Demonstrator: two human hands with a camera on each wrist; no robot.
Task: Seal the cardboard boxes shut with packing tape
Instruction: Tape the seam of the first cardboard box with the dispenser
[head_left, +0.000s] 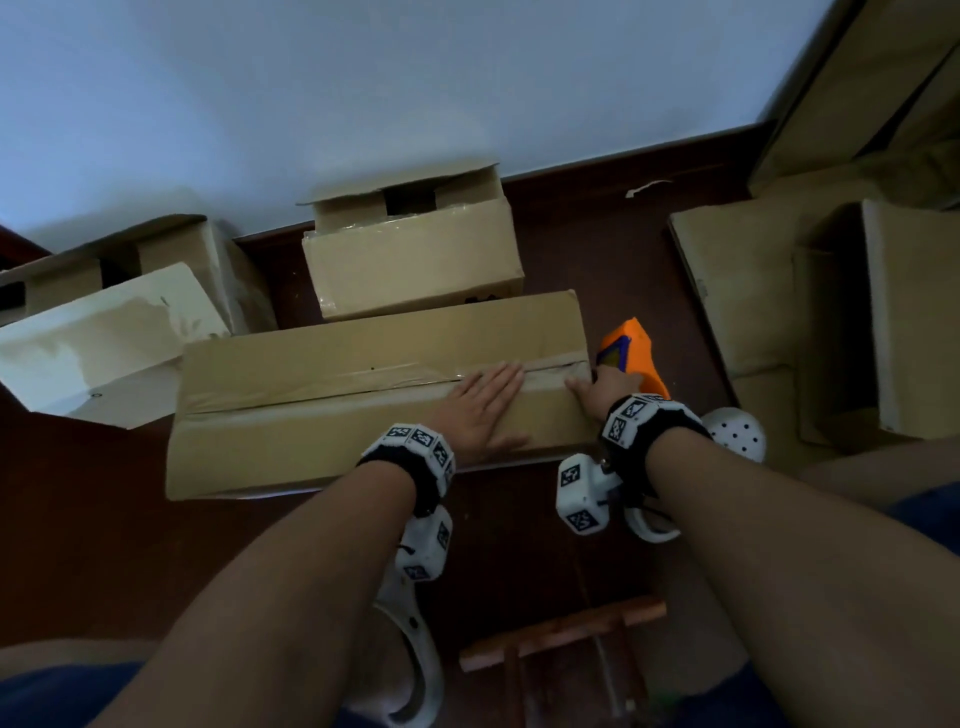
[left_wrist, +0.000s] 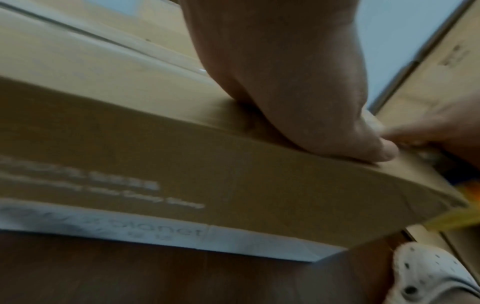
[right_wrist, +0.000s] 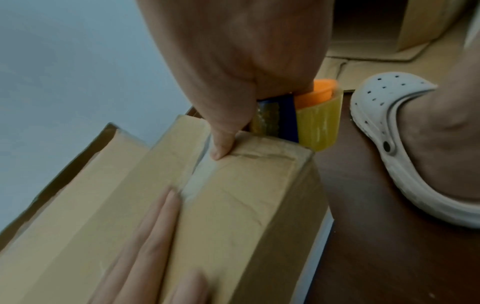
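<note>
**A dim room corner with a dark wooden floor**

The dark brown wooden floor (head_left: 93, 519) covers the lower part of the head view. Behind the floor stands a plain pale blue-grey wall (head_left: 260, 93), and a dark brown skirting board (head_left: 623, 161) runs where the wall meets the floor. On the floor, nearest to the camera, lies a small reddish-brown wooden frame (head_left: 561, 631). The light is weak and bluish.

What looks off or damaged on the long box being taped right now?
The long box has crumpled, creased cardboard at its right end beside the seam, where the right hand holds the tape dispenser. The left hand presses flat on top. Behind it, another box has open flaps.
</note>
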